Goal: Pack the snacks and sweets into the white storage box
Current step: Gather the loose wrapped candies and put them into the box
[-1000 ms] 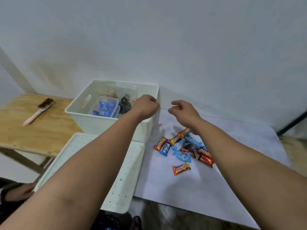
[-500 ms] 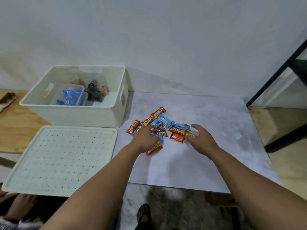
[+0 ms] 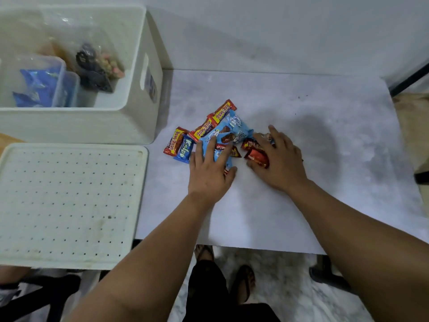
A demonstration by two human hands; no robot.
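A pile of small wrapped snacks [image 3: 218, 133], red-yellow bars and light blue packets, lies on the white table sheet [image 3: 301, 126] just right of the white storage box [image 3: 130, 122]. My left hand [image 3: 210, 173] lies flat on the near left part of the pile, fingers straight over the blue packets. My right hand [image 3: 278, 159] lies on the right part, fingers spread over a red wrapper [image 3: 256, 156]. Inside the box sit a clear tub with blue packets [image 3: 44, 87] and a clear bag of dark and pink sweets [image 3: 97, 66].
The box's perforated white lid [image 3: 69, 205] lies flat in front of the box, left of my left arm. A black frame leg [image 3: 411, 77] stands at the far right. My feet and the marble floor [image 3: 278, 287] show below the table's near edge.
Both hands came down from the box's rim to the snack pile and now lie on it. The camera tipped down and moved closer to the table.
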